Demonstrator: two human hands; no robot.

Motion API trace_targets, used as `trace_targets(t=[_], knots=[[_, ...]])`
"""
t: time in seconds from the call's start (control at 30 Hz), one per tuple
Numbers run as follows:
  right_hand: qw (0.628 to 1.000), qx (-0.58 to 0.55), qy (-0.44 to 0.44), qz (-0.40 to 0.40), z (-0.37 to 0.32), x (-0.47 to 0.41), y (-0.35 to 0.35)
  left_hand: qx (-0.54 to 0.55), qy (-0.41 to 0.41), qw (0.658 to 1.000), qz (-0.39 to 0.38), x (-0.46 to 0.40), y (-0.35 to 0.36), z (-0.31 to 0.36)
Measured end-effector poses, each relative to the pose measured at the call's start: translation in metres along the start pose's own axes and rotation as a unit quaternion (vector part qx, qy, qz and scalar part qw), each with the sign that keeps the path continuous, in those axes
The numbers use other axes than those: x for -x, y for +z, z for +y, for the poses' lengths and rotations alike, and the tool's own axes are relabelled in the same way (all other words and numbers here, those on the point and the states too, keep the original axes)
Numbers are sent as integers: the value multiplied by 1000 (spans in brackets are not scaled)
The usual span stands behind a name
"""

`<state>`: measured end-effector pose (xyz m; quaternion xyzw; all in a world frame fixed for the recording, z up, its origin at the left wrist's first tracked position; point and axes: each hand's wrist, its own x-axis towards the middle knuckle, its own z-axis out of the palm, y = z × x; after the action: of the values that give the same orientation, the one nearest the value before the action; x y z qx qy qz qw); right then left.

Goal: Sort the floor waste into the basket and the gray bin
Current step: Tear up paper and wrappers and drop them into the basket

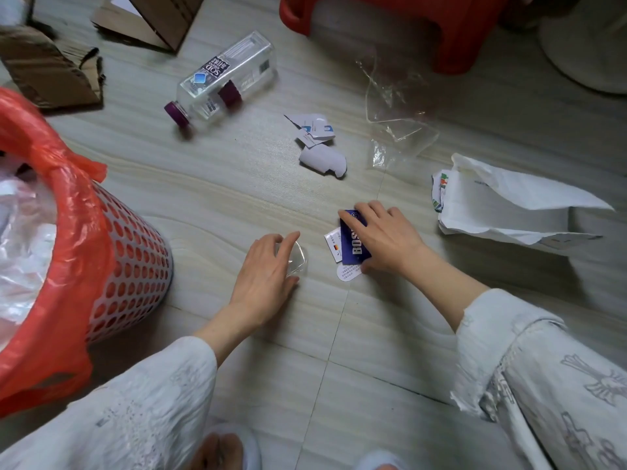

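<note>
The basket [135,266] stands at nine o'clock, a bag [51,232] in it. Two bottles [224,79] lie at eleven, cardboard [51,76] left of them. Torn paper scraps [322,144] lie at twelve, clear film [397,113] just right. A paper bag [509,205] lies at two. A stool [390,25] stands behind everything.

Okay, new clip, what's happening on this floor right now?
A person crouches over littered tiles. The left hand closes around a small clear plastic piece, and the right hand gathers a blue card. The basket stands at left; two clear bottles and torn paper scraps lie uncollected.
</note>
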<state>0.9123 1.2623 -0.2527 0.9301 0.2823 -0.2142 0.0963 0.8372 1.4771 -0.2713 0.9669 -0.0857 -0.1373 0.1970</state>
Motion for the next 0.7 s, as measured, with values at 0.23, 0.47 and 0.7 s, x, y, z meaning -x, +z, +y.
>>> trace_targets(t=[0.23, 0.47, 0.7], knots=[[1000, -14, -8, -21, -9, -10, 1, -16, 24, 1000, 5, 0, -1, -5], [1000, -20, 4, -1, -23, 3, 19, -35, 36, 998, 25, 5, -5, -6], [997, 36, 7, 63, -33, 3, 43, -33, 36, 999, 23, 13, -6, -10]])
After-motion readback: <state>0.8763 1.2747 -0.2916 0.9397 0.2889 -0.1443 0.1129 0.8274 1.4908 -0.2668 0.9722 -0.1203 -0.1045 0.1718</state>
